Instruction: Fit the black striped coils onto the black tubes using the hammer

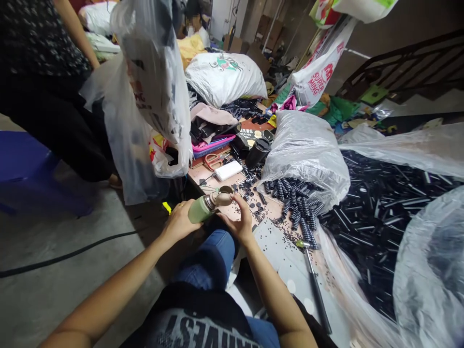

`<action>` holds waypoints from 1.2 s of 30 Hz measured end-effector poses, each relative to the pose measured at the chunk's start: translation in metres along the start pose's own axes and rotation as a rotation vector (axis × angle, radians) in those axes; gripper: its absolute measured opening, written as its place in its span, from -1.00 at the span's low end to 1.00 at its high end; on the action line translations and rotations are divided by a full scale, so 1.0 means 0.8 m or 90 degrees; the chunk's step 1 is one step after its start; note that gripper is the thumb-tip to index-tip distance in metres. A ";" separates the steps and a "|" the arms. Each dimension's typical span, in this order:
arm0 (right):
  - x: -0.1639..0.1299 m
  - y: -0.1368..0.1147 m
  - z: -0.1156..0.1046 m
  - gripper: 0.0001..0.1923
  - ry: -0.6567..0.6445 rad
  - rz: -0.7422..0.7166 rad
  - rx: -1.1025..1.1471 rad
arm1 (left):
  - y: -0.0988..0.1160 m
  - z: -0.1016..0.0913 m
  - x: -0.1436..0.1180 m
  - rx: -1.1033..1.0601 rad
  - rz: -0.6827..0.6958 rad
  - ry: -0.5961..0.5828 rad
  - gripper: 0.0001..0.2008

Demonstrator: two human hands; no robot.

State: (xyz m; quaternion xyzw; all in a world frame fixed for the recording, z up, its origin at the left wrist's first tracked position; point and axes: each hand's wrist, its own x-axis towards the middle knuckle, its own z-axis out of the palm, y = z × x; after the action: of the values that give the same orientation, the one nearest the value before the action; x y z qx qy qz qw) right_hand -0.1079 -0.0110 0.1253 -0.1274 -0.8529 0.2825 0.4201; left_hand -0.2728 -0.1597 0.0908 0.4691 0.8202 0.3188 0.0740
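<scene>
Head view, seated at the near edge of the table (275,241).

Left hand (178,223): closed around the lower body of a pale green bottle (200,210), which lies tilted, neck pointing right and slightly up, held above the lap just off the table edge.

Right hand (239,220): fingers curled at the bottle's tan cap (222,197), thumb and fingertips pinching the neck end. The top shows an open round mouth; whether the cap is threaded on or loose cannot be told.

Handling judgement: the bottle looks rigid, smooth-walled and probably metal or hard plastic. Likely light to moderate in weight; the fill level is hidden. The smooth body could slip in a loose grip, so a full wrap around the mid-body, as the left hand has it, seems the sound hold. The cap is small and suits a fingertip pinch. If liquid is inside, the tilt risks a spill.

Surroundings: small black rings and beads are scattered over the table near the right hand. A clear plastic bag (308,154) spills ribbed black parts (295,203) onto the table. A hammer (313,285) lies to the right, apart from both hands. A white power bank (228,170), red-handled scissors (213,160) and a black cup (258,152) sit further back. Another person (43,72) stands at left holding a translucent bag (145,96).
</scene>
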 end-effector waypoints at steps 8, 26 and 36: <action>-0.093 0.003 -0.021 -0.38 0.075 0.068 -0.132 | 0.040 -0.034 0.060 0.215 0.001 -0.105 -0.39; -0.149 0.022 -0.065 -0.85 0.167 0.145 -0.128 | 0.111 -0.057 0.134 0.447 0.060 -0.201 -0.39; -0.144 0.019 -0.054 -0.89 0.134 0.151 -0.110 | 0.105 -0.055 0.129 0.438 0.049 -0.192 -0.36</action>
State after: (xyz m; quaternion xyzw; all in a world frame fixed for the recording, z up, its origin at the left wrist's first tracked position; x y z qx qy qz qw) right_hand -0.0036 -0.0353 0.0630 -0.2917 -0.8044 0.2408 0.4581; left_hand -0.2872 -0.0656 0.1938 0.5386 0.8411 -0.0454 0.0198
